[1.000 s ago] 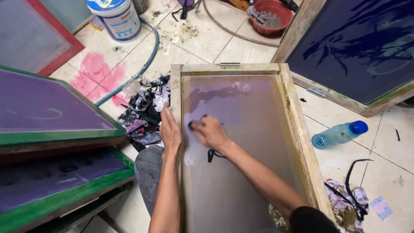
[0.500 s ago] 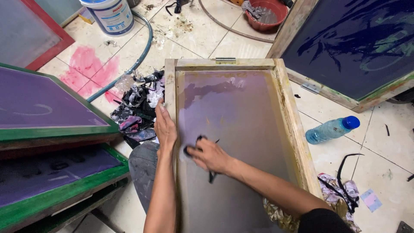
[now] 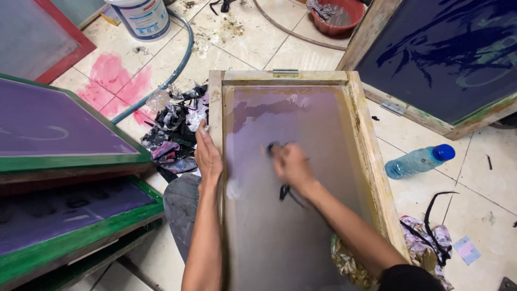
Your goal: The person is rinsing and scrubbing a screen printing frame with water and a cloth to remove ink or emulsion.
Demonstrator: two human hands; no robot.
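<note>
**Screen scrub: upper half coming along, lower half still waiting**

Since half a second ago the right hand (image 3: 291, 161) is swinging back up the mesh toward the far end of the wooden screen frame (image 3: 362, 134), after sitting lower and nearer the left rail. It's blurred from moving fast, so I can't tell exactly how the fingers are sitting, but they're looking bunched around a dark rag (image 3: 284, 189) whose tail is trailing on the mesh below the wrist.

Left hand (image 3: 208, 156) is resting flat on the left rail of the frame, fingers together and pointing toward the far corner, pinning the frame against the person's knee.

Progress-wise, my guess: the far strip of mesh is showing streaky purple smears, the middle is looking paler and hazy where the rag is working, and the near end is looking dull and barely touched. So roughly midway, with the near half and the edges along the rails left.

Around it: a pile of stained rags (image 3: 175, 126) by the far-left corner, a blue-capped bottle (image 3: 419, 160) lying on the tiles off the right rail.
</note>
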